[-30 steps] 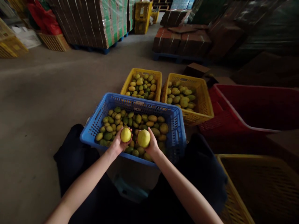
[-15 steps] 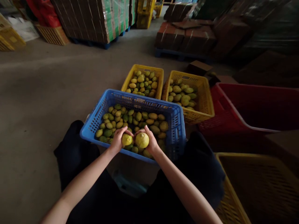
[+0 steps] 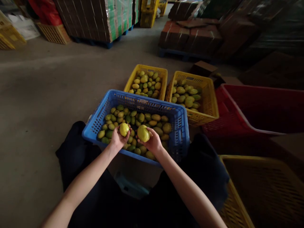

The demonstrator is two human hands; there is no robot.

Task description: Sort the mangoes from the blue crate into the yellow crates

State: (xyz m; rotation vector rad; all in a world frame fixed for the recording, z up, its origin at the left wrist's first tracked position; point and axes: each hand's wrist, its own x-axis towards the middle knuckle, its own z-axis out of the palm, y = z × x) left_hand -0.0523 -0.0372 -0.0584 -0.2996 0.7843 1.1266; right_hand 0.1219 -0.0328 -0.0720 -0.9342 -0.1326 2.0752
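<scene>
Over a blue plastic crate (image 3: 110,98) of green and yellow lemons, both my hands hold fruit. My left hand (image 3: 117,139) is closed around a yellow lemon (image 3: 124,129), its palm turned upward. In my right hand (image 3: 154,140) sits a larger yellow-green lemon (image 3: 143,133), gripped from the right side. The two lemons are a short gap apart. Beneath them, many loose lemons (image 3: 155,117) cover the bottom of the crate, partly hidden by my hands.
Behind the blue crate stand two yellow crates, a left one (image 3: 163,73) and a right one (image 3: 209,95), holding lemons. A red bin (image 3: 215,122) is at the right, with another yellow crate (image 3: 235,190) nearer me. Strapped cardboard stacks (image 3: 178,36) rest on pallets farther back.
Both hands have turned and shifted a little away from me, so the lemons now show other sides. The left lemon has moved left, widening the gap between the two.
</scene>
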